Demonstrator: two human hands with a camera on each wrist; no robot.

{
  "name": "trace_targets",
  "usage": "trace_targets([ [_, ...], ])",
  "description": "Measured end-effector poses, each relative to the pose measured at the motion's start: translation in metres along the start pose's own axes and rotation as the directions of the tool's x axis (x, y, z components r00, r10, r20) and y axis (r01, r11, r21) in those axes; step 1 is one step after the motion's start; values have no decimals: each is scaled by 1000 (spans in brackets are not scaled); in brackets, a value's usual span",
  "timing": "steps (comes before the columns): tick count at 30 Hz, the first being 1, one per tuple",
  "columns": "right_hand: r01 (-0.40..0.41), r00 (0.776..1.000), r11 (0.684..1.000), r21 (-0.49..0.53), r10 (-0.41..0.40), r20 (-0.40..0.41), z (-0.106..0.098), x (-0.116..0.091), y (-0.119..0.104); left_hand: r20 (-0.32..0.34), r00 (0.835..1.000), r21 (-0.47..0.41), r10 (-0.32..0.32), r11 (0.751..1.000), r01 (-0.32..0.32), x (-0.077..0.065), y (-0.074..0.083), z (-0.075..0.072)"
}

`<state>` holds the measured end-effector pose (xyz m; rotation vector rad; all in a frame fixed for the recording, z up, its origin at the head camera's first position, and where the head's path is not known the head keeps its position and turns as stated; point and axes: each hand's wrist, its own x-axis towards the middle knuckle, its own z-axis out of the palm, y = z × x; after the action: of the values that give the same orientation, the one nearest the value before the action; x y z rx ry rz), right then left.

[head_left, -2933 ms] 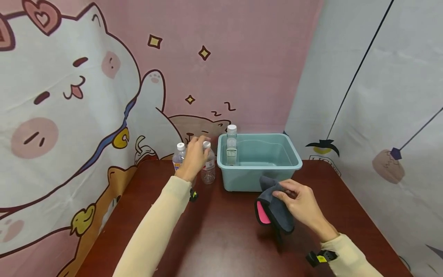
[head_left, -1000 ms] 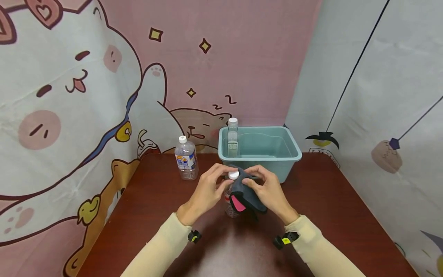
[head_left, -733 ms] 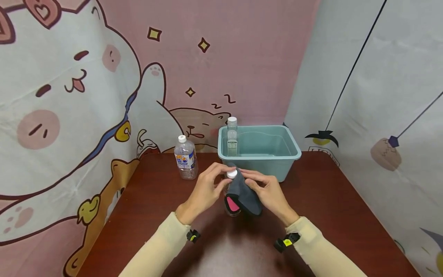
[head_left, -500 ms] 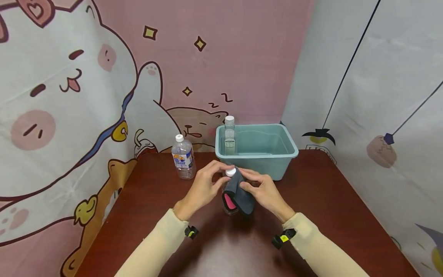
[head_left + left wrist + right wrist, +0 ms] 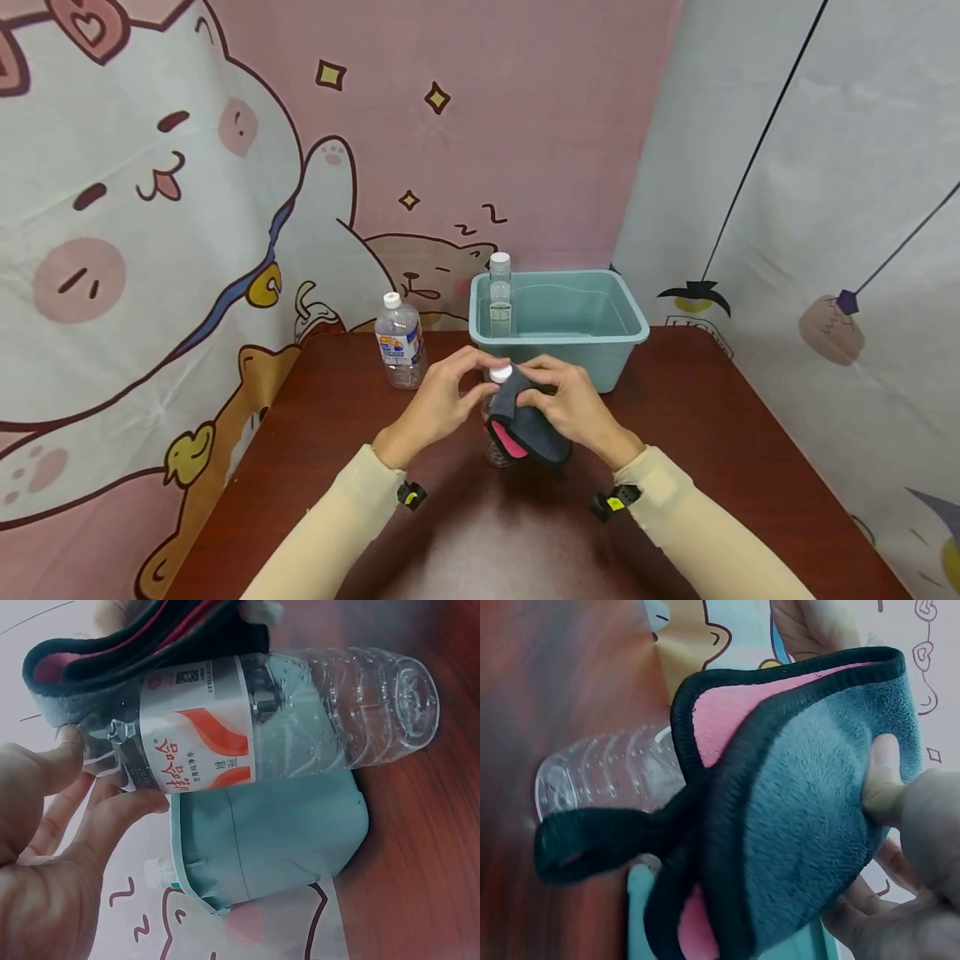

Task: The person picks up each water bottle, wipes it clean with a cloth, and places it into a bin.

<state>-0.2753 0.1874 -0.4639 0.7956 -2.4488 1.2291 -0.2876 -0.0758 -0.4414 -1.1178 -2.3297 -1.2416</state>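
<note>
A clear plastic water bottle (image 5: pixel 199 727) with a white and red label stands upright in front of the tub. My left hand (image 5: pixel 438 404) grips it close under the white cap (image 5: pixel 501 373). A folded grey cloth (image 5: pixel 536 429) with black edging and a pink inner side is pinched in my right hand (image 5: pixel 573 408). It lies against the bottle's upper side and covers part of it in the head view. From the cloth's edge a black loop (image 5: pixel 592 840) hangs in the right wrist view.
Just behind the hands is a light blue tub (image 5: pixel 570 339), with a clear white-capped bottle (image 5: pixel 500 312) upright in its left side. Another labelled bottle (image 5: pixel 401 346) stands at the back left of the brown table (image 5: pixel 337 417). Printed curtains rise behind.
My left hand has brought the bottle forward and right from beside the labelled one. My right hand has carried the cloth left onto it, and the cloth has since shifted slightly against the bottle.
</note>
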Motion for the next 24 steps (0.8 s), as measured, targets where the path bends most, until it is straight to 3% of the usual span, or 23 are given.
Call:
trace_targets([
  [12, 61, 998, 994, -90, -58, 32, -10, 1, 3, 18, 1000, 18, -8, 1000, 7, -2, -4, 1],
  [24, 38, 988, 991, -131, -18, 155, 8, -18, 37, -1, 1000, 25, 4, 1000, -4, -3, -5, 3],
])
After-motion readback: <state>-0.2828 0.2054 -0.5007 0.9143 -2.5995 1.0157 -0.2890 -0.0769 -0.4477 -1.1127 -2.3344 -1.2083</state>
